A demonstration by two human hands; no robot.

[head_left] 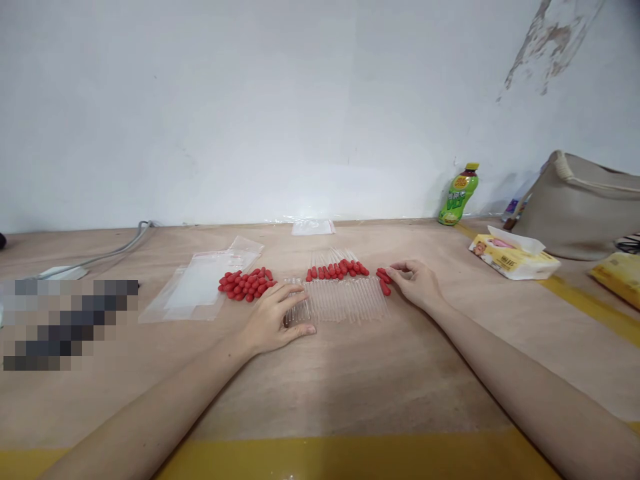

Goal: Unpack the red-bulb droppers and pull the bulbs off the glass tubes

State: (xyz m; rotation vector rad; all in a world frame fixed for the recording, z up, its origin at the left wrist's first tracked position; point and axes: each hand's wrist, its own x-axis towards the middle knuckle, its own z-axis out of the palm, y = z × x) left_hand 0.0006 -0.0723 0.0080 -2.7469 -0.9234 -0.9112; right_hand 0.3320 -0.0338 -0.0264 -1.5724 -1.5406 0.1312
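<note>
A row of clear glass dropper tubes (345, 301) lies side by side in the middle of the table. My left hand (277, 318) rests at the row's left end, thumb and fingers apart around the tubes. Just behind that hand is a heap of loose red rubber bulbs (244, 285). Behind the row lie several droppers (337, 269) with red bulbs, their thin ends pointing toward the wall. At the right end, my right hand (414, 281) pinches a red rubber bulb (383, 274); another red bulb (385, 288) lies just below. Whether a tube is attached to the pinched bulb is unclear.
Clear plastic bags (200, 283) lie flat on the left, and a small bag (313, 227) sits by the wall. To the right stand a green bottle (457, 195), a tissue pack (515, 257) and a beige bag (575, 207). A grey cable (120, 250) runs along the back left.
</note>
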